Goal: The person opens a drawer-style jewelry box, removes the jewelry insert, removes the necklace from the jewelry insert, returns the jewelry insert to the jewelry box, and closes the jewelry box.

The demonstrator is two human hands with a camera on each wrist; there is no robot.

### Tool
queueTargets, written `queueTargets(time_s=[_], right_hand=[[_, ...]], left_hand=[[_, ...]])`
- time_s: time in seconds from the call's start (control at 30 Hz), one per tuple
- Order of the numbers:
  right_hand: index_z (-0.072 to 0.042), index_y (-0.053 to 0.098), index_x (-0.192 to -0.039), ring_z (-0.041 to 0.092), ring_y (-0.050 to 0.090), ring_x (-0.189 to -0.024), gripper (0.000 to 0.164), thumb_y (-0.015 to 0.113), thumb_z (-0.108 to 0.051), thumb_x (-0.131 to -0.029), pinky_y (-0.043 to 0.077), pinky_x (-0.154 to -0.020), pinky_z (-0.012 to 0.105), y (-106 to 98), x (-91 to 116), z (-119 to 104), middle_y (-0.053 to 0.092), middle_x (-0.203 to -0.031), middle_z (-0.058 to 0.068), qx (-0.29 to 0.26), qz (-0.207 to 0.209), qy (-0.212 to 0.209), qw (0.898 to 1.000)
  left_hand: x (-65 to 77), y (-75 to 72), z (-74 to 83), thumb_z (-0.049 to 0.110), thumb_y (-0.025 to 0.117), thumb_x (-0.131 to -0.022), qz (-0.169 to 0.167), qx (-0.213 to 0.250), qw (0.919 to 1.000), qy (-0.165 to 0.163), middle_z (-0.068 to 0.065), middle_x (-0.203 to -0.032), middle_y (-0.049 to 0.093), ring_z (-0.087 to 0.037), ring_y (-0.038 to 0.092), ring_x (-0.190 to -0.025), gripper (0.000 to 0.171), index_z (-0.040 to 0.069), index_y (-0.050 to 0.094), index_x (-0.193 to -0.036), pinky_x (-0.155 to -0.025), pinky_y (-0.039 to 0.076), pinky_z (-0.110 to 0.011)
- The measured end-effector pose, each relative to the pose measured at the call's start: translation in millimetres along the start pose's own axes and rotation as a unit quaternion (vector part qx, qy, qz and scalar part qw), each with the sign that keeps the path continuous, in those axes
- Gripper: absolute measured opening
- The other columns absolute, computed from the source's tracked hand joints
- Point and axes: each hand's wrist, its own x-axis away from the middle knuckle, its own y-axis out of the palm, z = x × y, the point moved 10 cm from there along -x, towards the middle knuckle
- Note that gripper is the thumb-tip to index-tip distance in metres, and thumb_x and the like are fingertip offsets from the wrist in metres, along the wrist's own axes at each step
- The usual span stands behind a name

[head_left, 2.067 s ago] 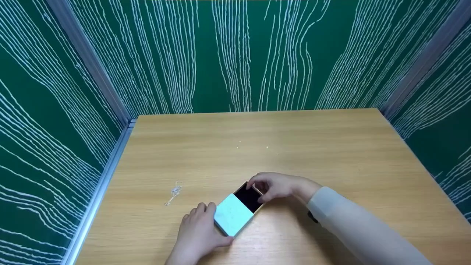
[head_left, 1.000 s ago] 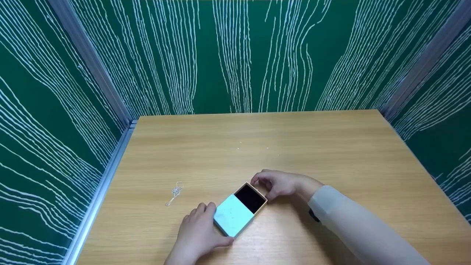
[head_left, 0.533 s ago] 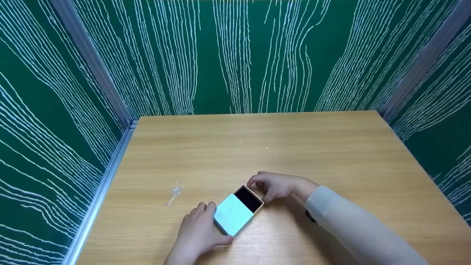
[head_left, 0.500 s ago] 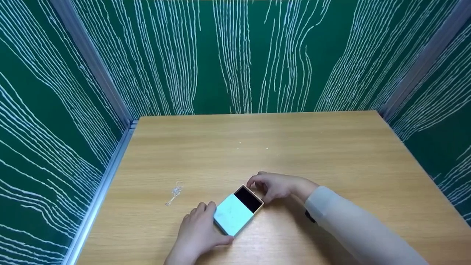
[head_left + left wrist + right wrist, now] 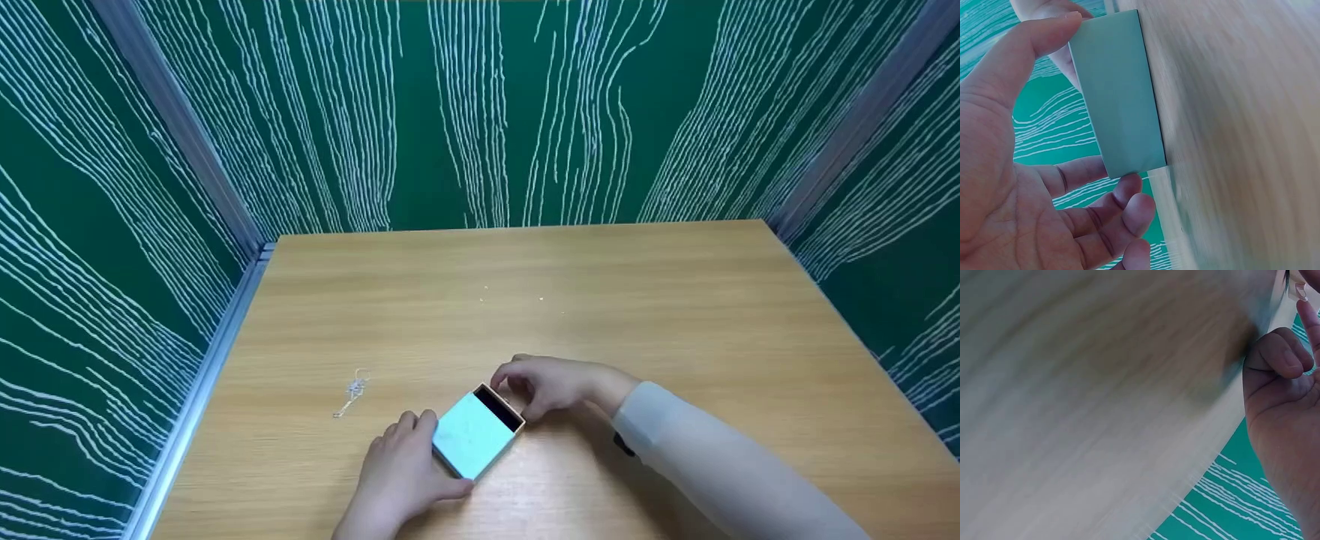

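Note:
A turquoise slide-out box lies turned at an angle on the table; its sleeve (image 5: 472, 435) covers most of a black-lined drawer (image 5: 499, 407). My left hand (image 5: 401, 472) grips the sleeve. In the left wrist view, the thumb is at one end of the box's pale side (image 5: 1117, 93) and fingers are at the other. My right hand (image 5: 559, 382) has its curled forefinger and thumb at opposite corners of the drawer's outer end. A small pale tab (image 5: 1301, 292) shows by a fingertip in the right wrist view.
A thin silvery chain (image 5: 352, 391) lies bunched on the wooden table (image 5: 675, 300), left of the box. Several tiny pale specks (image 5: 541, 298) are scattered farther back. Green walls with white lines enclose the back and sides.
The right fingers have come out of the drawer to its outer end. The drawer has slid toward the left hand, farther into the sleeve, leaving a narrow dark strip. The left hand stays put.

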Motion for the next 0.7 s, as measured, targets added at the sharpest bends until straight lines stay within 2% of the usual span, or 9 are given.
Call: queueTargets(time_s=[0.37,0.53,0.7], right_hand=[[-0.017,0.071,-0.142,0.013,0.051,-0.104,0.067,0.089,-0.003,-0.079,0.045,-0.092,0.027,9,-4,-9,0.062,-0.117,0.006,0.005,-0.007,-0.009,1.000],[-0.016,0.071,-0.143,0.015,0.051,-0.104,0.068,0.089,-0.003,-0.079,0.045,-0.092,0.027,11,-3,-14,0.063,-0.116,0.010,0.005,-0.010,-0.011,1.000],[-0.020,0.071,-0.143,0.017,0.052,-0.103,0.066,0.089,-0.004,-0.081,0.045,-0.090,0.027,12,-3,-15,0.061,-0.115,0.008,0.009,-0.014,-0.001,1.000]], left_hand=[[0.5,-0.7,0.7,0.056,0.106,-0.062,0.003,-0.002,1.0000,-0.002,-0.005,-0.108,0.062,-0.025,0.059,-0.093,0.087,0.010,0.064,-0.123,-0.088,0.055,-0.055],[0.0,0.7,-0.1,0.056,0.106,-0.062,-0.002,0.001,1.0000,-0.006,-0.006,-0.109,0.062,-0.025,0.060,-0.095,0.088,0.010,0.065,-0.125,-0.090,0.055,-0.057],[-0.9,1.7,-0.9,0.057,0.106,-0.063,-0.008,-0.002,0.9999,-0.009,-0.006,-0.110,0.063,-0.026,0.061,-0.097,0.088,0.010,0.064,-0.125,-0.090,0.055,-0.057]])
